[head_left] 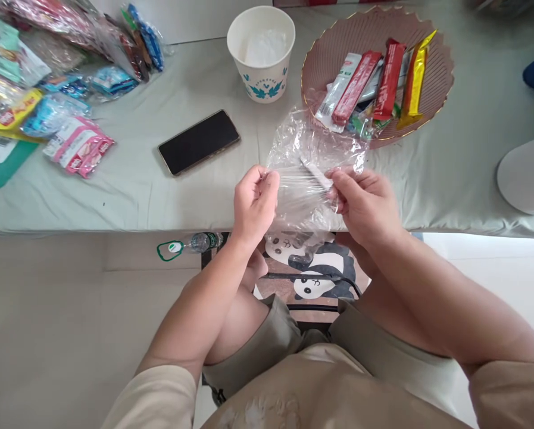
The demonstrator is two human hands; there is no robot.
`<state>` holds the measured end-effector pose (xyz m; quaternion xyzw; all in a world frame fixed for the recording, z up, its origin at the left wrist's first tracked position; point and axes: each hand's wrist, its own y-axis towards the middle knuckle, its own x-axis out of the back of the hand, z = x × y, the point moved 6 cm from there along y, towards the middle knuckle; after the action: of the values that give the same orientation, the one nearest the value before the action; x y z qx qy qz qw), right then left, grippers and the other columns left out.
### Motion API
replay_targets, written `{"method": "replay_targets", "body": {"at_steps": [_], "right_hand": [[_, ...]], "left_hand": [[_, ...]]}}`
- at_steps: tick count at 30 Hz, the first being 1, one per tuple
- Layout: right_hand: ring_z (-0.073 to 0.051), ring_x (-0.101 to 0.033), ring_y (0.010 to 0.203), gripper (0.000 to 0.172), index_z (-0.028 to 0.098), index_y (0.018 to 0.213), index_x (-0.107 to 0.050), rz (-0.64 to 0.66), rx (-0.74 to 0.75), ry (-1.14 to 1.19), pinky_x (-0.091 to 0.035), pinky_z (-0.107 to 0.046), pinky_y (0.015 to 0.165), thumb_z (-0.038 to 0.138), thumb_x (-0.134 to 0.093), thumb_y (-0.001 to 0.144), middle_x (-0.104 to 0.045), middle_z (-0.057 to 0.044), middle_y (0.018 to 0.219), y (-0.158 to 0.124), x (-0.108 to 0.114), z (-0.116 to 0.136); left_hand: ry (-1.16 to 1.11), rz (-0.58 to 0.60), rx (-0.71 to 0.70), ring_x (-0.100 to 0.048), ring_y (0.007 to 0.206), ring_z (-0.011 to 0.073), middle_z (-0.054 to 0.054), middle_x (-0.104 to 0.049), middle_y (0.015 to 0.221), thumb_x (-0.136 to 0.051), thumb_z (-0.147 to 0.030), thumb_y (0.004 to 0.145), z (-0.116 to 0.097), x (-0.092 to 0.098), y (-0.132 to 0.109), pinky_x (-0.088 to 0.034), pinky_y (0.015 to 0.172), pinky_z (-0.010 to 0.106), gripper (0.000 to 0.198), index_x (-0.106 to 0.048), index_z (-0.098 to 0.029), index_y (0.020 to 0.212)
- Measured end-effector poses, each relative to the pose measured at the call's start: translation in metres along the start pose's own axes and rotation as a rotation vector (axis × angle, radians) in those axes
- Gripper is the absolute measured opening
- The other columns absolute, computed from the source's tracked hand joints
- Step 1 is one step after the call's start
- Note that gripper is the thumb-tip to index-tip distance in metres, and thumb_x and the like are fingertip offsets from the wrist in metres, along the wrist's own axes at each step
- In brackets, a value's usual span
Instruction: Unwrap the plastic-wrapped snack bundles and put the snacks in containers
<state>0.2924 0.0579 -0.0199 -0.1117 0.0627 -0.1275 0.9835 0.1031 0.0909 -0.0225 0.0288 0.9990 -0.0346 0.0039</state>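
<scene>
Both hands pinch one clear plastic bag, stretched between them above the near table edge.

Left hand (254, 199) and right hand (362, 202) are each closed on a side of the one clear plastic bag (311, 158), fingers curled, forearms raised from the lap. Beyond it on the pale-clothed table (115, 196) are one pink scalloped plate (338, 42) with two red, one yellow and one white stick packet on top, one paper cup (261, 53), one black phone (199, 142), and snack packets (77, 143) heaped far left. Below lie one bottle (195, 243) and a panda mat (315, 274).
</scene>
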Motion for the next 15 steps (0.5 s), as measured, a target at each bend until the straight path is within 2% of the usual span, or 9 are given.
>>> {"method": "replay_targets", "body": {"at_steps": [2, 4, 6, 9, 12, 13, 15], "right_hand": [[-0.008, -0.056, 0.055, 0.028, 0.022, 0.087, -0.066, -0.034, 0.036, 0.068, -0.047, -0.022, 0.054, 0.048, -0.077, 0.084, -0.061, 0.005, 0.065, 0.0, 0.005, 0.002], [-0.013, -0.067, 0.068, 0.036, 0.025, 0.101, -0.064, 0.048, 0.011, 0.089, -0.055, -0.026, 0.064, 0.053, -0.078, 0.082, -0.068, 0.003, 0.075, -0.004, 0.001, 0.003], [-0.017, -0.073, 0.077, 0.052, 0.029, 0.121, -0.059, 0.138, -0.015, 0.025, -0.059, -0.031, 0.069, 0.05, -0.082, 0.08, -0.073, 0.002, 0.084, -0.013, -0.006, 0.006], [-0.018, -0.074, 0.073, 0.072, 0.036, 0.143, -0.046, 0.095, 0.072, -0.093, -0.06, -0.035, 0.072, 0.04, -0.083, 0.082, -0.074, 0.003, 0.083, -0.027, -0.004, 0.021], [-0.019, -0.073, 0.07, 0.076, 0.041, 0.151, -0.041, 0.018, 0.183, -0.12, -0.061, -0.036, 0.072, 0.041, -0.08, 0.086, -0.076, 0.003, 0.086, -0.035, 0.004, 0.037], [-0.019, -0.073, 0.072, 0.077, 0.043, 0.152, -0.04, 0.015, 0.198, -0.122, -0.061, -0.036, 0.071, 0.043, -0.079, 0.086, -0.076, 0.002, 0.087, -0.036, 0.006, 0.038], [-0.021, -0.074, 0.08, 0.079, 0.046, 0.153, -0.04, 0.07, 0.184, -0.131, -0.062, -0.037, 0.072, 0.047, -0.08, 0.085, -0.077, 0.001, 0.095, -0.034, 0.009, 0.035]], "left_hand": [[-0.01, -0.013, 0.002, -0.038, 0.04, 0.0081, -0.007, -0.043, 0.053, -0.064, -0.044, 0.098, 0.001, 0.0, -0.001, -0.026, 0.038, 0.024, 0.035, -0.046, -0.025, 0.075], [-0.031, -0.021, -0.009, -0.043, 0.04, 0.0081, -0.007, -0.046, 0.053, -0.064, -0.05, 0.098, 0.001, -0.001, -0.001, -0.028, 0.038, 0.023, 0.036, -0.047, -0.026, 0.078], [-0.043, -0.017, -0.009, -0.049, 0.041, 0.0089, -0.007, -0.053, 0.055, -0.062, -0.055, 0.098, -0.002, 0.0, -0.003, -0.032, 0.039, 0.023, 0.034, -0.05, -0.026, 0.083], [-0.031, -0.016, -0.003, -0.064, 0.052, 0.0126, -0.005, -0.067, 0.068, -0.068, -0.055, 0.093, -0.011, 0.005, -0.009, -0.046, 0.049, 0.024, 0.033, -0.056, -0.029, 0.109], [0.027, 0.066, -0.021, -0.073, 0.068, 0.0165, -0.001, -0.075, 0.083, -0.08, -0.048, 0.084, -0.021, 0.009, -0.016, -0.058, 0.068, 0.029, 0.064, -0.048, -0.032, 0.137], [0.051, 0.103, -0.04, -0.074, 0.072, 0.0172, 0.0, -0.076, 0.087, -0.081, -0.046, 0.081, -0.024, 0.009, -0.017, -0.06, 0.073, 0.03, 0.068, -0.048, -0.031, 0.139], [0.108, 0.135, -0.099, -0.075, 0.076, 0.0189, 0.001, -0.076, 0.088, -0.082, -0.044, 0.081, -0.027, 0.012, -0.02, -0.061, 0.082, 0.035, 0.062, -0.055, -0.03, 0.134]]}}
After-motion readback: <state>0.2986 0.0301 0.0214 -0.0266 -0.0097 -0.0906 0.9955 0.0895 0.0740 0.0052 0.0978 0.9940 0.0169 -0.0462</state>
